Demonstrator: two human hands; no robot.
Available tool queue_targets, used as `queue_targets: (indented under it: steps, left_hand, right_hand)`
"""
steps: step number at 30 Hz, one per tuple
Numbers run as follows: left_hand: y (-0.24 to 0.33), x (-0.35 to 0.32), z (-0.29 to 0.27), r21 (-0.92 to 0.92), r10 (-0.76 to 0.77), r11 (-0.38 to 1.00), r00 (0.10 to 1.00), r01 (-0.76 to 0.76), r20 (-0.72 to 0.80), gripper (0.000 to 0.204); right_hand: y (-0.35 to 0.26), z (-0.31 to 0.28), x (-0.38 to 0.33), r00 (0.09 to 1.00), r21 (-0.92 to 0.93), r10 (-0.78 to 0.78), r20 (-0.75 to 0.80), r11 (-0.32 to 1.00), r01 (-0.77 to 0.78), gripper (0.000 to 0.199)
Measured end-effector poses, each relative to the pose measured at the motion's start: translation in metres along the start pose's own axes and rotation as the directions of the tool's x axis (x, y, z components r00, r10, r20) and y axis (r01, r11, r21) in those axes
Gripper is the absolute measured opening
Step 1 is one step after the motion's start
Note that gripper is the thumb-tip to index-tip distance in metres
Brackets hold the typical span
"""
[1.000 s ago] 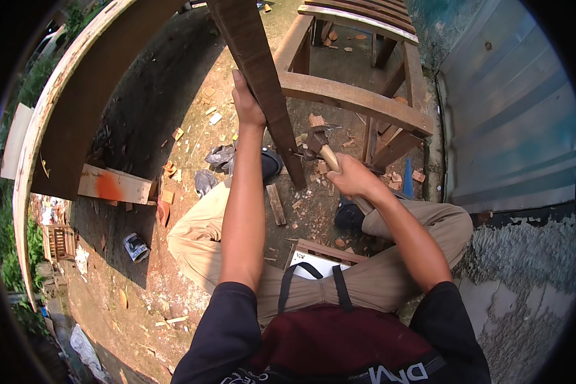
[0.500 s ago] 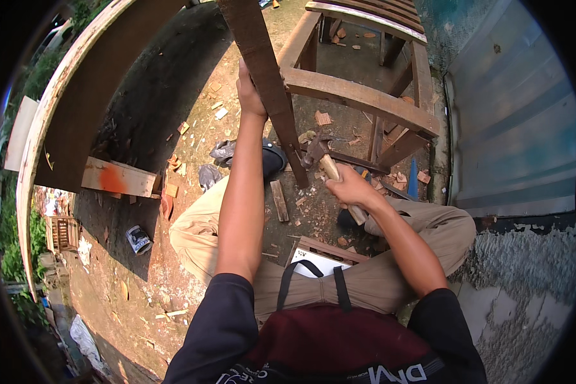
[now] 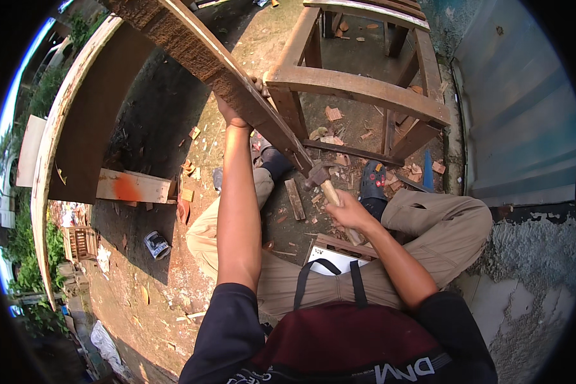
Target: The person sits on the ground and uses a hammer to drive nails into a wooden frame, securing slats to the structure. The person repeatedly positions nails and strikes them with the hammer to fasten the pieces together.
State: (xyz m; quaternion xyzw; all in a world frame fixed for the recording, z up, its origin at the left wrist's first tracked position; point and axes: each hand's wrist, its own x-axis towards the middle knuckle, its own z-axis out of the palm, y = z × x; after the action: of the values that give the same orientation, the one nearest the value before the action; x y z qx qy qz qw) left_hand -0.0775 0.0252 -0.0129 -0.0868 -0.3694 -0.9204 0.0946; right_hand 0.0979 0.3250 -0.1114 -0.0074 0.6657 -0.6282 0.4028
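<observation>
A long brown wooden plank (image 3: 201, 54) slants from the upper left down to the ground between my legs. My left hand (image 3: 232, 112) is closed around it partway up, its fingertips showing on the far edge. In my right hand (image 3: 351, 212) is a hammer (image 3: 317, 174), gripped by its pale wooden handle. The hammer's dark head is right by the plank's lower end; whether they touch I cannot tell. Just beyond the plank stands a wooden frame (image 3: 365, 93) with a slatted top part.
A large curved board (image 3: 77, 109) rises at the left, near a wood piece with an orange mark (image 3: 131, 186). Wood scraps (image 3: 294, 200) and a crumpled can (image 3: 157, 245) lie on the ground. A metal sheet (image 3: 518, 109) lines the right. A white-topped box (image 3: 339, 259) sits before me.
The plank has tilted, its upper end swinging left, and my left hand has gone with it. My right hand keeps the hammer near the plank's lower end. The view has shifted slightly.
</observation>
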Motion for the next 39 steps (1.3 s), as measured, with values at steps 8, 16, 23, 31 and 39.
queue_targets:
  steps: [8, 16, 23, 31, 39]
  left_hand:
    - [0.052, -0.032, -0.031, -0.019, -0.234, 0.955, 0.791, 0.295, 0.565, 0.080]
    - [0.075, -0.070, -0.047, -0.018, -0.209, 0.950, 0.677, 0.313, 0.706, 0.066]
    - [0.069, -0.117, -0.026, -0.038, -0.167, 0.957, 0.652, 0.287, 0.740, 0.072]
    - [0.084, -0.135, -0.044, -0.049, -0.023, 0.998, 0.973, 0.035, 0.228, 0.063]
    - [0.067, -0.103, 0.000, -0.039, 0.060, 0.996, 0.901, -0.084, -0.429, 0.053]
  right_hand:
    - [0.041, 0.013, -0.009, 0.987, -0.265, 0.098, -0.125, 0.956, -0.128, 0.041]
    - [0.071, -0.012, 0.010, 0.965, -0.237, 0.068, -0.255, 0.963, -0.131, 0.038]
    - [0.073, -0.009, 0.008, 0.953, -0.166, 0.193, -0.235, 0.958, -0.235, 0.029]
    - [0.079, -0.005, 0.015, 0.963, -0.317, 0.182, -0.199, 0.918, -0.239, 0.040]
    - [0.038, -0.016, -0.041, 0.897, -0.476, -0.155, -0.415, 0.877, -0.069, 0.040]
